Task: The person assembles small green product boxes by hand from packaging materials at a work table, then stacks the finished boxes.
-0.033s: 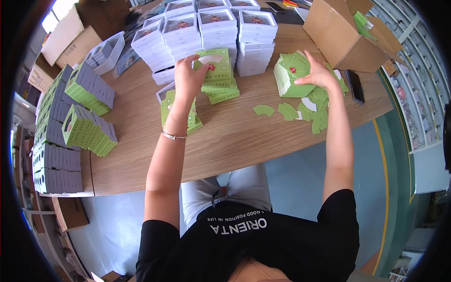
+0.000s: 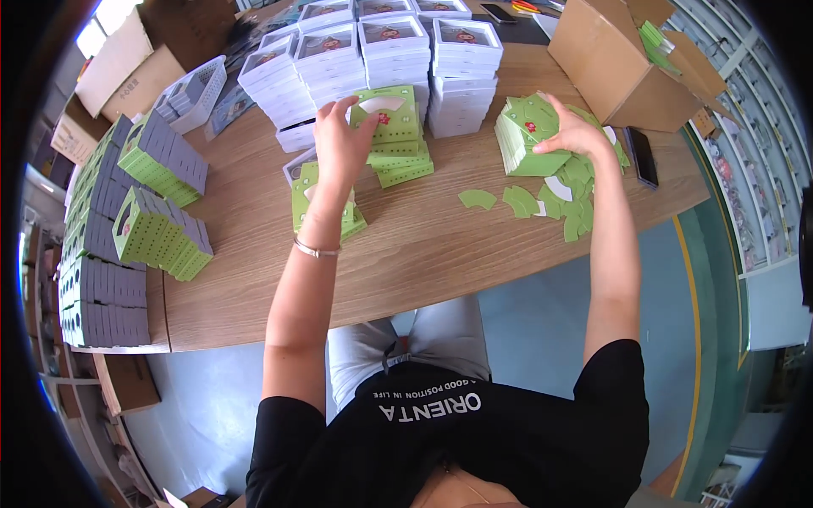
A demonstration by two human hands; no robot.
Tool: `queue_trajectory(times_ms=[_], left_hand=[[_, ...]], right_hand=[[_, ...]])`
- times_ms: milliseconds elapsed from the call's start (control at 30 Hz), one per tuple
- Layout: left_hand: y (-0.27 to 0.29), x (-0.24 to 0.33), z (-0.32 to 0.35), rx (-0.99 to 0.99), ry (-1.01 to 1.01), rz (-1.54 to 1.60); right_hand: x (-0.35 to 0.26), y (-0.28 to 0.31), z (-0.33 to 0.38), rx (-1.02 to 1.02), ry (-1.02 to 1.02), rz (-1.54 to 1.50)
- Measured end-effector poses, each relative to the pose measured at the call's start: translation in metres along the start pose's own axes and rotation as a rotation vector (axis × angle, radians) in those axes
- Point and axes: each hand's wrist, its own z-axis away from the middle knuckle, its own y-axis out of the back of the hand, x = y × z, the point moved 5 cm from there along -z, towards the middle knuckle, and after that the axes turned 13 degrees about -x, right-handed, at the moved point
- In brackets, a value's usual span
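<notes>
A green card sleeve (image 2: 388,114) with a white curved window tops a small stack near the worktop's far edge, pinched between the left hand (image 2: 343,140) fingers and thumb. The right hand (image 2: 576,131) lies spread, fingers loosely bent, on a thick bundle of green sleeves (image 2: 525,140) beside scattered green offcuts (image 2: 525,201).

Left hand (image 2: 343,140) on green card stack (image 2: 396,135), frame centre. Right hand (image 2: 576,135) on green card pile (image 2: 525,140), upper right. Wooden table (image 2: 423,245) beneath.
</notes>
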Motion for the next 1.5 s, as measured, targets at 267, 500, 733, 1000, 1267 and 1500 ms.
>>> queue_trajectory(times_ms=[267, 500, 733, 1000, 1267, 1500], left_hand=[[0.006, 0.062, 0.103, -0.110, -0.227, 0.381], [-0.043, 0.041, 0.142, -0.424, 0.185, 1.367], [-0.015, 0.018, 0.167, -0.247, 0.108, 0.329], [-0.028, 0.016, 0.178, -0.605, 0.304, 1.093], [-0.069, 0.005, 0.187, -0.566, 0.489, 1.347], [-0.069, 0.006, 0.181, -0.484, 0.515, 1.316]], right_hand=[[-0.094, -0.051, 0.072, 0.235, 0.245, 0.084], [-0.140, -0.169, 0.110, 0.048, 0.614, -0.195], [-0.146, -0.196, 0.113, -0.038, 0.589, -0.205], [-0.148, -0.208, 0.119, -0.078, 0.440, 0.061], [-0.140, -0.202, 0.107, 0.026, 0.580, -0.076], [-0.140, -0.207, 0.096, 0.171, 0.659, -0.089]])
